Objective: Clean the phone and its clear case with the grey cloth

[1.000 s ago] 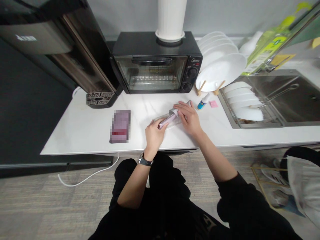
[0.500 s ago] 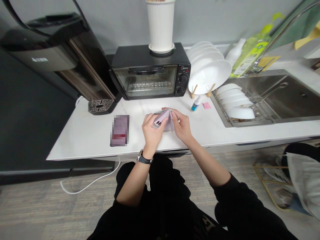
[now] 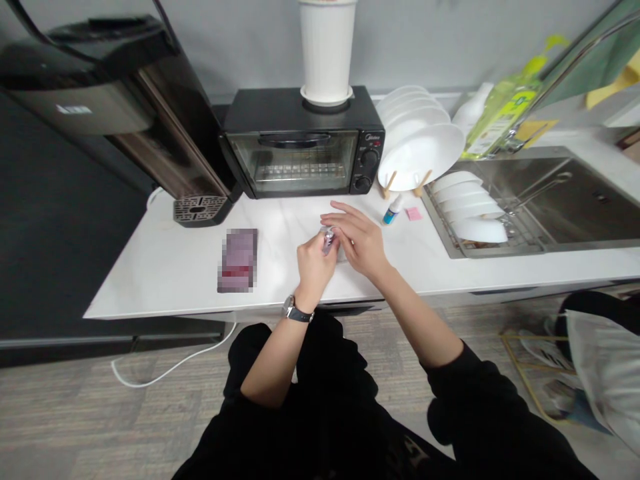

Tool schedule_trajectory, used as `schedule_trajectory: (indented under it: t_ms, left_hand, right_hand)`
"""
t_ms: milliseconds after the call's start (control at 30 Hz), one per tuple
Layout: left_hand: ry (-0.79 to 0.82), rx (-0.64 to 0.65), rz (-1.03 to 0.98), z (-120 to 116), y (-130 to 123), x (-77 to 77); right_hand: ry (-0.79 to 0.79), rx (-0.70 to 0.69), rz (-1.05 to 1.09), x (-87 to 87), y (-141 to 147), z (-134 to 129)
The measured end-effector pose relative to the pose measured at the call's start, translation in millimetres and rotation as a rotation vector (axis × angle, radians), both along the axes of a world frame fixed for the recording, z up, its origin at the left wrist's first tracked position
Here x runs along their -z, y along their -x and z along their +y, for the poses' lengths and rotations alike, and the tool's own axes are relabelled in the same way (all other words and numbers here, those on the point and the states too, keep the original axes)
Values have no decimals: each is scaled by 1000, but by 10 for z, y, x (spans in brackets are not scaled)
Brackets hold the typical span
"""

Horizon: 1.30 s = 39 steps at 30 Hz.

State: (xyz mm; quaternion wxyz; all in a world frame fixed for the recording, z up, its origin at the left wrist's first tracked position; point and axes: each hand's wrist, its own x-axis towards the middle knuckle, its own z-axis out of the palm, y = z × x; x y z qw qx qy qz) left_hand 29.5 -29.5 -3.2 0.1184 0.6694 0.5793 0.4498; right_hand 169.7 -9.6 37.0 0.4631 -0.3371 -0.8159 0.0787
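Both hands meet over a small lilac object near the table's front edge

The left hand point(image 3: 316, 263) has its grip closed around the lilac object point(image 3: 329, 241), of which only a narrow lilac and silvery part shows between the fingers. The right hand point(image 3: 363, 243) reaches over from the other side, fingers stretched out and thumb beside the object; whether its grip is wide or narrow I cannot tell, as the fingertips overlap the left hand. The object is above the table point(image 3: 280, 267), between the black oven point(image 3: 300, 160) and the front edge, nearer the middle of that edge than either corner. A pale greyish patch point(image 3: 342, 256) shows just below the right thumb, too small to make out.

Towards the front left corner lies a flat purple item point(image 3: 239, 260), blurred into blocks. Right of the hands, a small bottle point(image 3: 393, 211) with a white cap stands just beside a pink note point(image 3: 414, 213). White plates point(image 3: 423, 157) stand upright near the back edge, and white bowls point(image 3: 480, 230) sit in the left end of the sink point(image 3: 575, 200)
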Motion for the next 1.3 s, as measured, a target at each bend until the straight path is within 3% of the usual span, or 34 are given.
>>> schedule_trajectory:
  t_ms: [133, 267, 567, 700, 900, 1200, 1300]
  left_hand:
    - [35, -10, 81, 38, 0, -2]
    - [46, -11, 79, 49, 8, -22]
    - [-74, 66, -129, 27, -6, -46]
    - [-99, 80, -156, 20, -10, -38]
    - [-99, 33, -151, 71, 2, -10]
    - [19, -5, 22, 90, 37, 0]
    - [14, -4, 21, 83, 33, -4]
  right_hand:
    - [-81, -31, -162, 38, 22, -30]
    - [-126, -79, -178, 87, -25, 15]
    - [102, 41, 166, 57, -131, 74]
    - [147, 98, 209, 40, -77, 8]
    - [-20, 96, 80, 62, 59, -42]
    - [-204, -127, -156, 95, 41, 42]
    - [-280, -132, -153, 141, -6, 103]
